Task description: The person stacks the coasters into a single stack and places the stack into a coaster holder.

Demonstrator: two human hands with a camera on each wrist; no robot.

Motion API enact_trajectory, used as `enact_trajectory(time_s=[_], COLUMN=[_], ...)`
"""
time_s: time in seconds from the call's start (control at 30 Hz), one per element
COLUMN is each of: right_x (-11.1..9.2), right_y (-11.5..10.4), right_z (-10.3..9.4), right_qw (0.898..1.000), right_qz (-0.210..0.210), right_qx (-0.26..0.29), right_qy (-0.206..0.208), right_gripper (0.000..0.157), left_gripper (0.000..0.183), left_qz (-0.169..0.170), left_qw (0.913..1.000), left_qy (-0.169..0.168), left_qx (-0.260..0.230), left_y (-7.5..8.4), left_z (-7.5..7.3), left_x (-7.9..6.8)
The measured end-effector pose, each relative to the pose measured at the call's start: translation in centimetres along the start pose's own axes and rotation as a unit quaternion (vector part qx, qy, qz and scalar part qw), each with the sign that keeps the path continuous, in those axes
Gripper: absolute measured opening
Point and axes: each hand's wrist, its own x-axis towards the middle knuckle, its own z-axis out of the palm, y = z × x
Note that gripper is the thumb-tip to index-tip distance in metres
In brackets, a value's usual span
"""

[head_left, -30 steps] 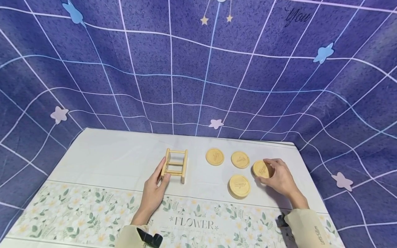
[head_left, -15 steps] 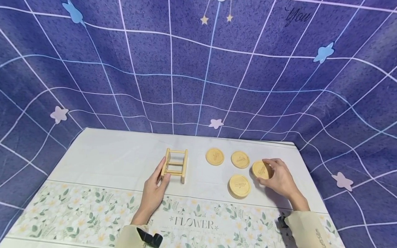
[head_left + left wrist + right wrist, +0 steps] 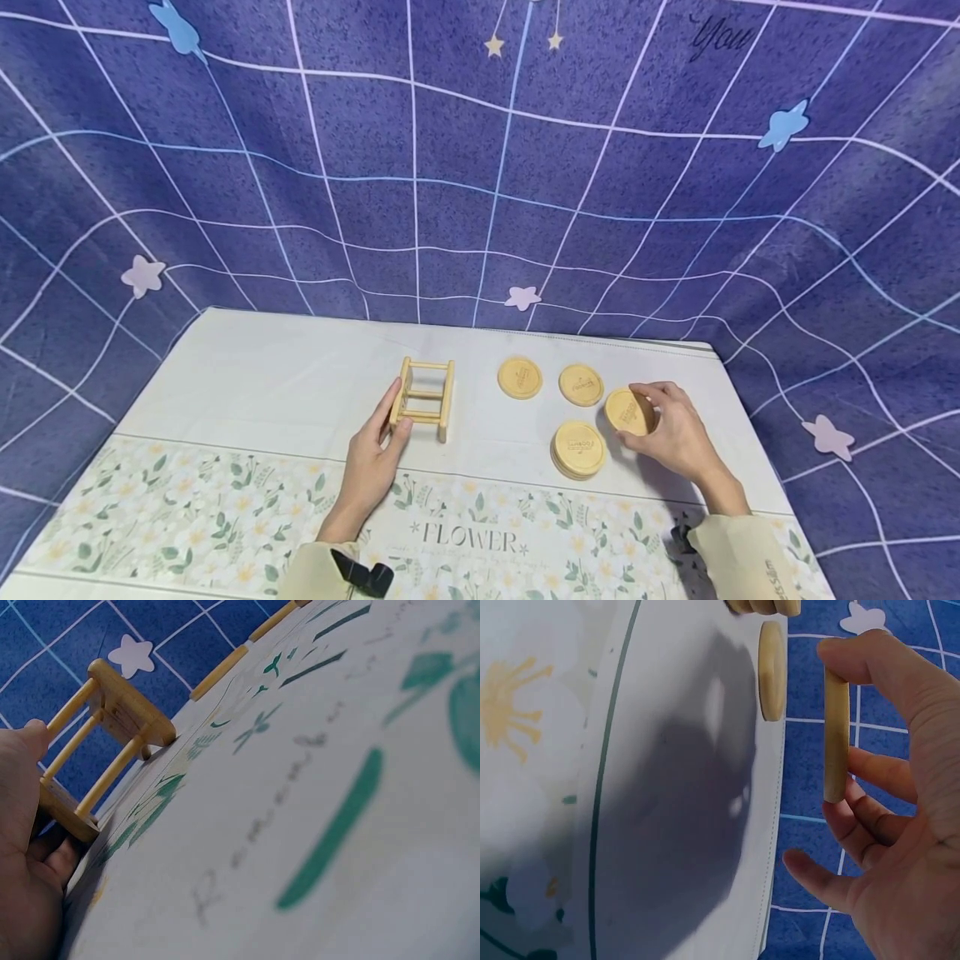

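Observation:
My left hand [image 3: 372,458] grips the left side of a small wooden coaster holder [image 3: 444,408], an open frame with round bars that stands on the table. In the left wrist view, fingers show on both sides of the holder's near end panel [image 3: 64,810]. A round wooden coaster [image 3: 627,412] with engraved lettering is pinched at its edge by my right hand [image 3: 678,437]. The right wrist view has this coaster [image 3: 836,739] edge-on between thumb and fingers, raised off the cloth. Just left of it sits a stack of coasters [image 3: 578,450].
Two single coasters, one at the back [image 3: 520,378] and one nearer the right hand [image 3: 581,385], lie flat on the white cloth [image 3: 285,375]. A floral band [image 3: 195,508] runs along the front. The blue star-patterned curtain [image 3: 450,167] rises behind the table's far edge.
My right hand has drifted slightly left with the coaster, toward the stack. The left hand and the holder have stayed in place.

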Motion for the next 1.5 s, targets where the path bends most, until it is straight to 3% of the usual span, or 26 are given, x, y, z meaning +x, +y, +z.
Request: enact_trajectory(time_s=[1.5], right_x=[-1.6], right_y=[-2.6], right_z=[0.1], right_qw=[0.999], right_qz=[-0.026], right_qx=[0.019], right_qy=[-0.009], right_gripper=[0.079], left_gripper=[0.063], left_qz=[0.014], left_qw=[0.9999], left_qy=[0.008], left_qx=[-0.001], left_y=[0.2], left_z=[0.0], left_x=[0.0])
